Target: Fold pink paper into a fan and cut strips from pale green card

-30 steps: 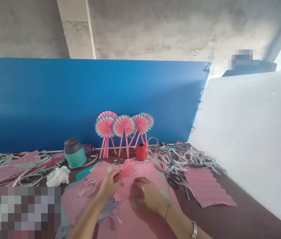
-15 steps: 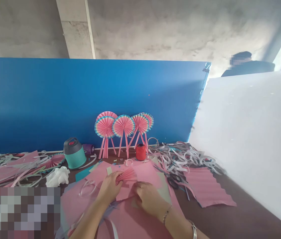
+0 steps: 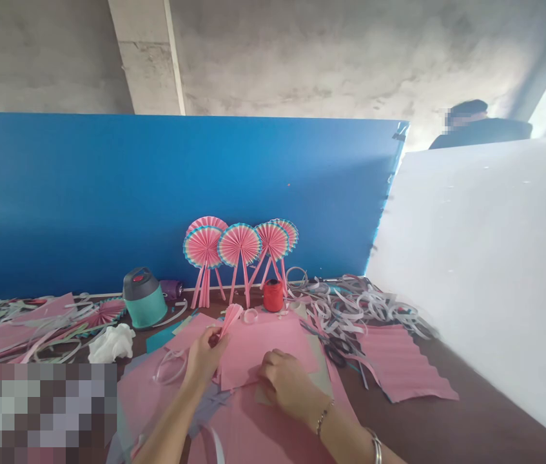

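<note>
My left hand (image 3: 204, 359) is closed around a strip of pleated pink paper (image 3: 232, 316), whose folded end sticks up and fans slightly past the fingers. My right hand (image 3: 288, 381) lies low over a flat pink paper sheet (image 3: 267, 335). Its fingers are curled together near the sheet's front edge, and their tips are hidden from view. More loose pink sheets (image 3: 253, 432) lie beneath both hands. Behind them stands a red spool of thread (image 3: 273, 298). Several round pleated paper fans (image 3: 240, 245) with pink handles lean against the blue panel.
At the left are a teal container with a grey lid (image 3: 144, 303), a purple object (image 3: 172, 289) and crumpled white tissue (image 3: 112, 343). To the right lie tangled paper strips (image 3: 350, 303), scissors (image 3: 336, 353) and a creased pink sheet (image 3: 405, 364). A person (image 3: 483, 129) is behind the white panel (image 3: 490, 245).
My left hand has shifted slightly left, turning the pleated paper from lying sideways to pointing up and away. The right hand stays nearly in place.
</note>
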Demonstrator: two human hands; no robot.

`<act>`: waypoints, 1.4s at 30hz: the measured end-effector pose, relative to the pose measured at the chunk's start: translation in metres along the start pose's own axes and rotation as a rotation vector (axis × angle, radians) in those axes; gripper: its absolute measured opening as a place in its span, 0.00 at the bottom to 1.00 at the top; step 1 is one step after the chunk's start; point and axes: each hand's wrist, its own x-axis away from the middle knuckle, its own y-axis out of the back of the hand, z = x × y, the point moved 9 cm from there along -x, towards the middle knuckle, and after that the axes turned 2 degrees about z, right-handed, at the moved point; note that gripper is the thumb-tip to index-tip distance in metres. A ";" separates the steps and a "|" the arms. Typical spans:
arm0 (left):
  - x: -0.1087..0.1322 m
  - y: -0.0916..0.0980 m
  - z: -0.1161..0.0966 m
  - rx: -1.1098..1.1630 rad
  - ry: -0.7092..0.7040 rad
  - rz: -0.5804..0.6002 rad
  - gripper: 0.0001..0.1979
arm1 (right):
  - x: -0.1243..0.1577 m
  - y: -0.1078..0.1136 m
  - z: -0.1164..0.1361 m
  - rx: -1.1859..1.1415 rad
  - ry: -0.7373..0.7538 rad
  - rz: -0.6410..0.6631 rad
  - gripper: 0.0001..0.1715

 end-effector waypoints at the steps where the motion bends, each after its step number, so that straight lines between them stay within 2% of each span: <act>1: 0.002 0.001 -0.001 -0.011 0.016 -0.007 0.15 | 0.000 0.000 0.001 0.010 0.002 -0.006 0.13; 4: 0.009 0.003 -0.005 -0.113 0.065 0.001 0.18 | -0.001 -0.003 0.004 0.037 0.005 -0.002 0.13; 9: 0.020 -0.009 -0.012 -0.362 0.100 0.124 0.21 | -0.004 -0.010 0.013 0.042 0.053 0.012 0.12; 19: 0.018 -0.020 -0.006 -0.342 0.079 0.173 0.22 | 0.000 -0.009 0.034 0.022 0.185 -0.031 0.11; 27: 0.013 -0.020 0.002 -0.310 0.080 0.163 0.15 | 0.001 -0.008 0.031 -0.034 0.188 -0.054 0.12; 42: 0.016 -0.022 -0.005 -0.336 0.046 0.193 0.19 | 0.002 -0.001 0.033 -0.088 0.187 -0.046 0.13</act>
